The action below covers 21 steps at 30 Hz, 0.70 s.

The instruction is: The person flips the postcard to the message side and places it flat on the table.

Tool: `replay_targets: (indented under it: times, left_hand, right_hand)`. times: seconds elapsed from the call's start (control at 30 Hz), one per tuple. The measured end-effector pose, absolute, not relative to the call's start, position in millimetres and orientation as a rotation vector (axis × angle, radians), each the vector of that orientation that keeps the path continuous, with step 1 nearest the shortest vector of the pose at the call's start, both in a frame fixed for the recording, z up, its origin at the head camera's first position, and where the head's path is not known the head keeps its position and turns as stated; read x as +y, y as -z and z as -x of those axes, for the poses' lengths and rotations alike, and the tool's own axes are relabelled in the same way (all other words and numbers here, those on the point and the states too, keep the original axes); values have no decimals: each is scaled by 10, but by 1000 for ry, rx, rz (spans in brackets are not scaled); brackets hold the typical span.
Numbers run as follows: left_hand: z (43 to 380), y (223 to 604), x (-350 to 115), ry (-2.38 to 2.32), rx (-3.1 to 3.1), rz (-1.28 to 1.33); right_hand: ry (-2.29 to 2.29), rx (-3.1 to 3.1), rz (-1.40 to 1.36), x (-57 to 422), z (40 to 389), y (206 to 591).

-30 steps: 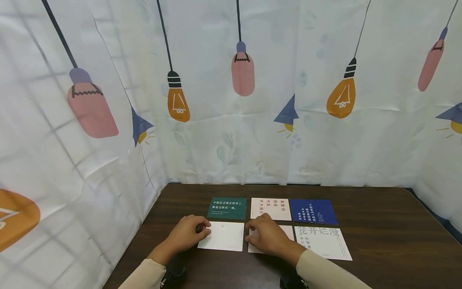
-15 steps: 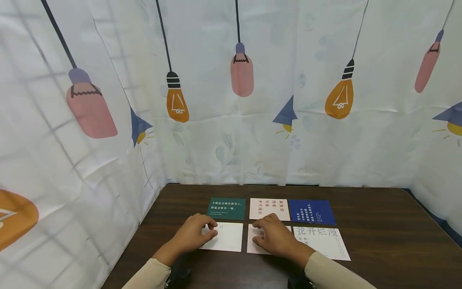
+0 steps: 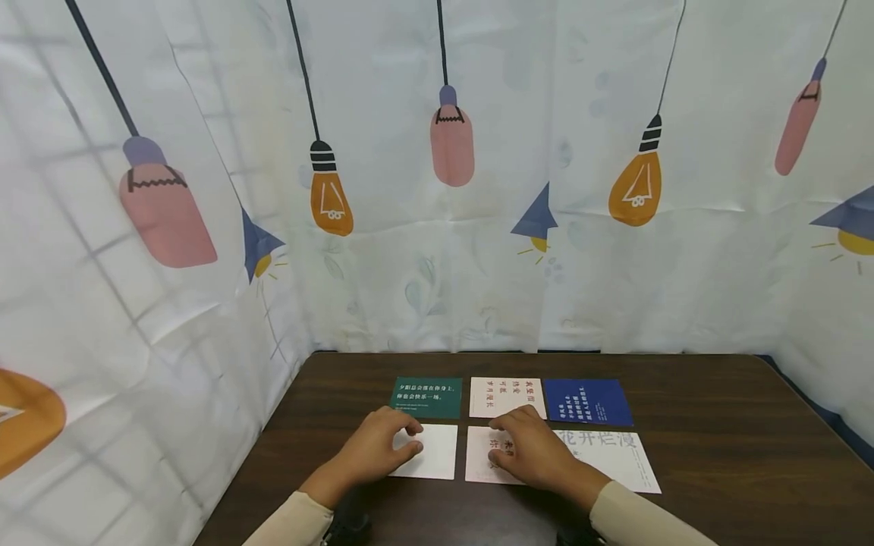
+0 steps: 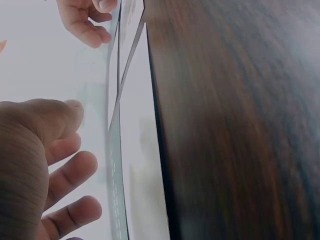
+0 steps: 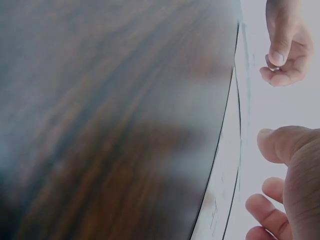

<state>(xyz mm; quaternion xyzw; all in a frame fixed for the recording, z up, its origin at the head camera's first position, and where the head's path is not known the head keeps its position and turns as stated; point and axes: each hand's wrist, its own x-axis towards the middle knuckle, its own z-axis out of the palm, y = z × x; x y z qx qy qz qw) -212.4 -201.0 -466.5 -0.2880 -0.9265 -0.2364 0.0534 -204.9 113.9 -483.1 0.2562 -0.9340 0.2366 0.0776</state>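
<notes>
Has drifted rightward in the frame with left hand [image 3: 374,449] and right hand [image 3: 539,453], now covering more of the white card [image 3: 437,456] and baring more lettering on the lower pink card [image 3: 476,464], both at lower centre. Keeps fingers loose and parted, gripping nothing; seems to hover. Has displaced no card, so leaves both rows intact on the counter [image 3: 696,425]. Hides the white card's left edge and part of the lettered card [image 3: 611,459] at lower right. Cannot make out card faces in either wrist view, nearly edge-on there.
</notes>
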Motion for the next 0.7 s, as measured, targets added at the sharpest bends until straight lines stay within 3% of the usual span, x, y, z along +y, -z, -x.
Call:
replay_targets:
  times: [0.7]
  left_hand:
    - [2153,4710,-1777,675,-2788,978]
  right_hand:
    - [-716,-2811,-706,1365,2013,4802]
